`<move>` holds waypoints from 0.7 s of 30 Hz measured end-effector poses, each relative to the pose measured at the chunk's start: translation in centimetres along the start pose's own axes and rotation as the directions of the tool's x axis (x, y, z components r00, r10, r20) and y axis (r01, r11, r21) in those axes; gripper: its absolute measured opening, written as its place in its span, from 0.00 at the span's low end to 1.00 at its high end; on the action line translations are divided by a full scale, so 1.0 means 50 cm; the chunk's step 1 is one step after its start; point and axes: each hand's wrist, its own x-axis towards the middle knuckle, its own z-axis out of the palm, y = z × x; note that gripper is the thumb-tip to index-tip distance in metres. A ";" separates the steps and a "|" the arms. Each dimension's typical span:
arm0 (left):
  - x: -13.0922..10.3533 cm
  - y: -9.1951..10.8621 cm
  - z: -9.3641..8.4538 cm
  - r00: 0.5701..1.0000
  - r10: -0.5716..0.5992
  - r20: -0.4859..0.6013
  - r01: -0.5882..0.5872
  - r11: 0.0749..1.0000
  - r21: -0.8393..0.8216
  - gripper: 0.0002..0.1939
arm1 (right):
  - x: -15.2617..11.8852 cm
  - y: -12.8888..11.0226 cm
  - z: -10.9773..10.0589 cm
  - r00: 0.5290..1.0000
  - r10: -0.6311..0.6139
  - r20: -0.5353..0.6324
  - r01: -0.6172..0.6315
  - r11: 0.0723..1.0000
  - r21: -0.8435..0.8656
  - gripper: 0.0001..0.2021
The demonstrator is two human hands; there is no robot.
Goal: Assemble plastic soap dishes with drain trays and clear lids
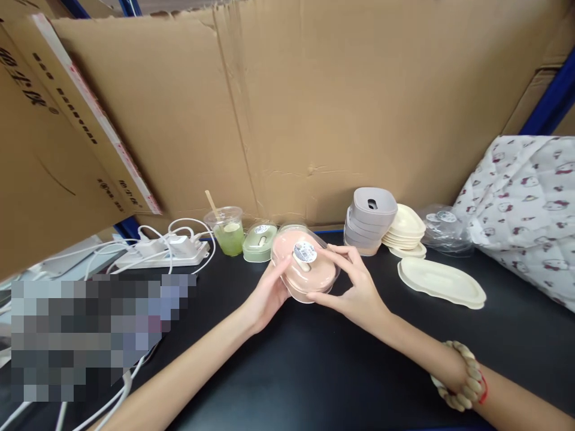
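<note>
A pink box (314,276) with a clear cover and a round printed sticker is held up over the black table, tilted toward me. My left hand (269,293) grips its left side, the thumb on top and the other fingers hidden behind and below. On the right side, my right hand (357,287) holds it by the edge, thumb low at the front corner and fingers on the upper rim. Just behind and left of the box stands a green box (257,246) with a similar clear cover and sticker.
Behind stand a cup of green drink (230,239), stacked grey boxes (372,209) and cream lids (406,224). Clear covers (444,230) and cream trays (440,281) lie right, near a patterned cloth (534,203). A power strip (188,256) with cables lies left; cardboard (359,108) walls the back.
</note>
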 end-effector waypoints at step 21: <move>0.007 -0.018 -0.014 0.996 0.081 -0.048 -0.076 0.992 0.096 0.20 | 0.035 -0.022 0.039 0.780 0.556 0.288 -0.626 0.681 0.379 0.31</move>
